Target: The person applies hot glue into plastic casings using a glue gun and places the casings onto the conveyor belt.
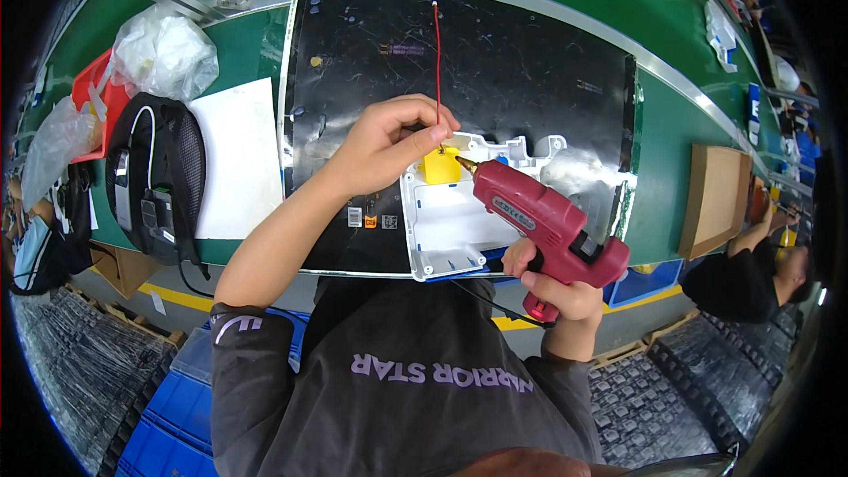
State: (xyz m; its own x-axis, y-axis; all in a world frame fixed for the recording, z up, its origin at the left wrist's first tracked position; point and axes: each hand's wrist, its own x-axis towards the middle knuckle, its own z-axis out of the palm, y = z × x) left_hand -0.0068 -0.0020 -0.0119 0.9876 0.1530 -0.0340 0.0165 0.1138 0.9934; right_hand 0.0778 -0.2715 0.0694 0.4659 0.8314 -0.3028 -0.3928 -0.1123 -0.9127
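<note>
White plastic housing is the landmark: lies on the black mat near the table edge by the wearer, ribs and posts showing upward, so the inside is reachable from above. Yellow block sits within the housing, at its far left corner.

Left hand is over that same corner, grip closed in a thumb-and-finger pinch on the red wire near its lower end. Likely there to steady the wire end by the block. Rest of the wire runs beyond the housing's far edge across the mat, clear of the nozzle.

Right hand is off the housing's near right side, grip wrapped round the handle of the red glue gun. Gun slants over the housing, tip just beside the block; coming in from the right probably avoids the left fingers. Can't tell if tip touches, or if glue is out.

Gun's cord hangs on the wearer's side of the housing, away from both the wire and block.
</note>
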